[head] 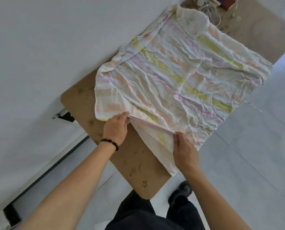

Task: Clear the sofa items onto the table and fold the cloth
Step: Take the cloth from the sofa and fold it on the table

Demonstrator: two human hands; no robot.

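Observation:
A wrinkled white cloth (180, 72) with pink, yellow and peach stripes lies spread over most of the brown table (135, 161), hanging over its right side. My left hand (116, 128) pinches the cloth's near edge, and a beaded bracelet sits on that wrist. My right hand (185, 151) grips the same edge a little further right. The edge is pulled taut between both hands, and a flap of cloth hangs below it towards me.
A white wall (39, 55) runs along the table's left side. Cords and small objects (211, 7) lie at the table's far end. Light tiled floor (254, 155) lies to the right. My dark trousers and a shoe (181, 193) are below the table's near corner.

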